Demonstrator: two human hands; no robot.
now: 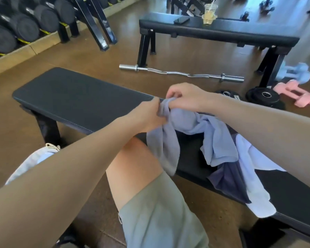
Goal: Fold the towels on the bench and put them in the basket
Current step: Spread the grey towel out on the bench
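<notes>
Gym bench [75, 97]: both hands [150, 115] grip lavender towel [211, 133].

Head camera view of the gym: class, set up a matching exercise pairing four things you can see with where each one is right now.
Things:
1. light blue cloth towel
2. clear plastic cup with straw
3. chrome curl bar
4. pink dumbbells

Places:
A. on the far black bench
B. on the floor right of the black weight plates
C. held in both hands (left, right) over the near black bench
D. on the floor between the two benches

Pairs: 1-C, 2-A, 3-D, 4-B
</notes>
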